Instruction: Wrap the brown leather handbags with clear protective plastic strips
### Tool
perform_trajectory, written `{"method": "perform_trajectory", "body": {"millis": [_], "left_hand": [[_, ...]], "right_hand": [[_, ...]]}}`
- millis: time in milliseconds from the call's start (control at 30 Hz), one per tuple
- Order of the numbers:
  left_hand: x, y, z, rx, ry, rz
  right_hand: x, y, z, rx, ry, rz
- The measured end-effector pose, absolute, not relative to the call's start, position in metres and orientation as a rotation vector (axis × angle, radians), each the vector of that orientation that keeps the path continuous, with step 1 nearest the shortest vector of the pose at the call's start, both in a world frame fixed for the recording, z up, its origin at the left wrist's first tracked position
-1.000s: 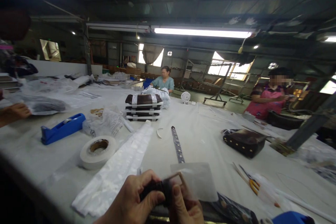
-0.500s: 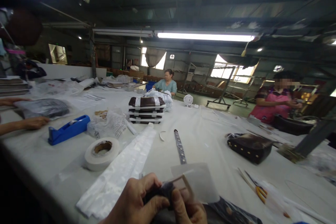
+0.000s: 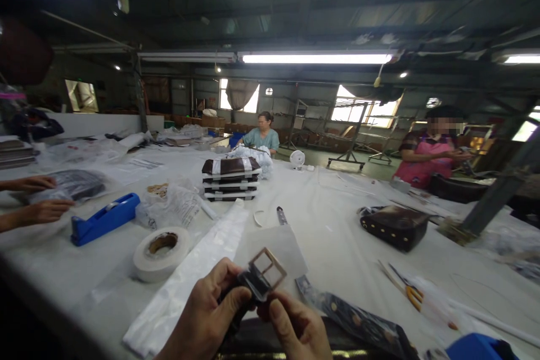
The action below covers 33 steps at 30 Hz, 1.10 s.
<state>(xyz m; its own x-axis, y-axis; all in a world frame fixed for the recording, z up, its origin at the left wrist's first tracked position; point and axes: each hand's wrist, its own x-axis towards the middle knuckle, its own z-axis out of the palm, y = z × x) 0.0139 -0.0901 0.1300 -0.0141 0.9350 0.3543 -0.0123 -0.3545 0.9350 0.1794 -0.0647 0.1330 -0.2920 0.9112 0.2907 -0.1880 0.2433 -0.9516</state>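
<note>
My left hand (image 3: 206,309) is closed around a dark strap (image 3: 253,286) with a square metal buckle (image 3: 275,261) standing up at its end. The fingers of my right hand (image 3: 298,323) pinch the same strap's end, just below the buckle. Under my hands, partly hidden, lies a dark brown bag (image 3: 337,334) with a gold zip. A studded strap (image 3: 358,315) in clear plastic stretches across it to the right. Behind the buckle a thin translucent sheet (image 3: 274,239) lies on the table, over part of another dark strip (image 3: 282,216).
To the left are a white tape roll (image 3: 152,261), a blue tape dispenser (image 3: 105,219) and a co-worker's hands (image 3: 46,211) on a plastic-wrapped item. Stacked brown bags (image 3: 231,180) stand ahead. Yellow-handled scissors (image 3: 413,295) and a studded bag (image 3: 396,226) lie right. Two people work beyond.
The buckle has turned upright and shows clearly above my fingers. My right hand has shifted its hold below it. The translucent sheet now lies farther left. The co-worker's hands moved on the wrapped item.
</note>
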Motion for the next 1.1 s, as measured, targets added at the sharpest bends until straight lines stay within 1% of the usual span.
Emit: {"method": "perform_trajectory", "body": {"millis": [133,300,400,533,633,800,933,1100], "left_hand": [[0.018,-0.09,0.129,1.437,1.087,1.528],[0.025,-0.094,0.132,1.337,1.166,1.575],[0.027,-0.095,0.133,1.254,1.177,1.576],[0.028,-0.093,0.133,1.239,1.157,1.536],[0.029,-0.092,0.132,1.236,1.147,1.525],[0.033,-0.091,0.131,1.195,1.166,1.562],[0.035,-0.091,0.129,1.219,1.191,1.596],[0.034,-0.092,0.129,1.288,1.245,1.552]], "right_hand": [[0.173,-0.065,0.135,-0.759,-1.397,1.246],[0.168,-0.063,0.125,-0.795,-1.287,1.208],[0.167,-0.062,0.118,-0.789,-1.28,0.976],[0.167,-0.058,0.115,-0.553,-1.434,0.576],[0.169,-0.052,0.117,-0.396,-1.59,0.434],[0.173,-0.042,0.115,-0.372,-1.759,0.238],[0.175,-0.038,0.111,-0.375,-1.734,0.186],[0.175,-0.038,0.11,-0.357,-1.769,0.17]]}}
